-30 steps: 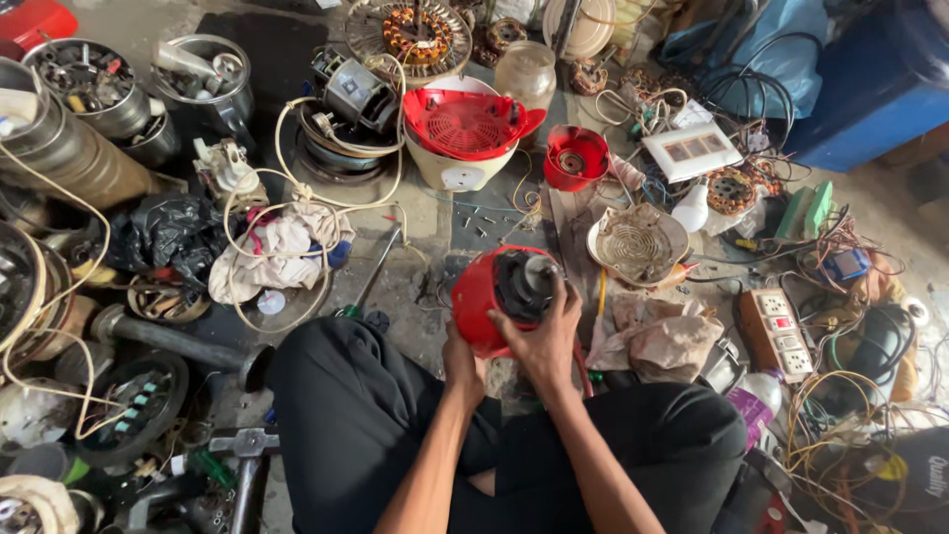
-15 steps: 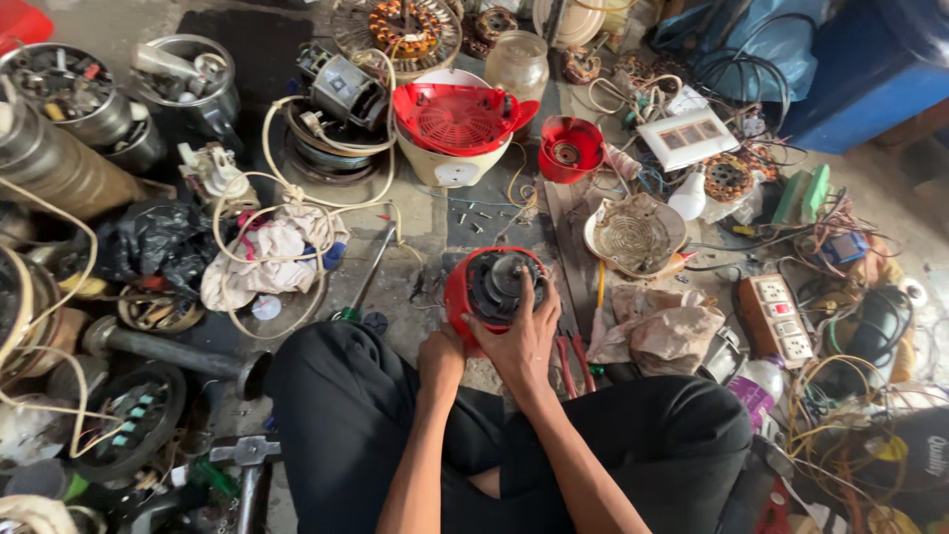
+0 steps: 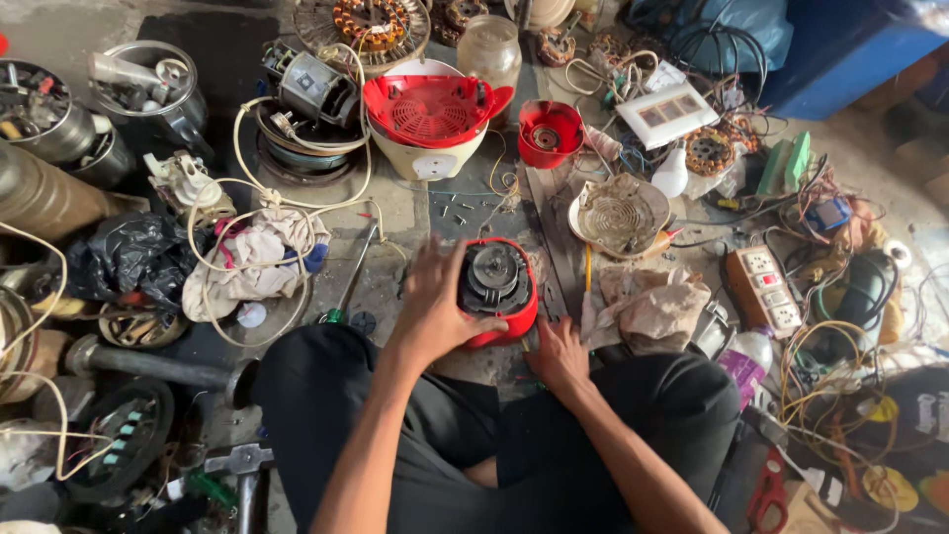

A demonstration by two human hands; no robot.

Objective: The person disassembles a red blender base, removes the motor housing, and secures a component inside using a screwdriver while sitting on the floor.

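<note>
A red appliance housing (image 3: 506,297) with a dark round motor part in its open top stands on the floor in front of my crossed legs. My left hand (image 3: 435,307) grips its left side, fingers wrapped over the rim. My right hand (image 3: 560,354) rests on the floor just right of the housing, at its lower edge, with nothing clearly in it. A green-handled screwdriver (image 3: 348,285) lies to the left of the housing.
A cream and red mixer base (image 3: 431,117), a red cup part (image 3: 549,133), a round metal grille (image 3: 619,216), loose screws (image 3: 460,206), rags (image 3: 647,305), a power strip (image 3: 767,289), cables, a glass jar (image 3: 491,51) and motor parts crowd the floor around me.
My right hand has come off the housing and dropped to the floor beside it. My left hand has shifted up over the housing's left rim. The view has tilted slightly.
</note>
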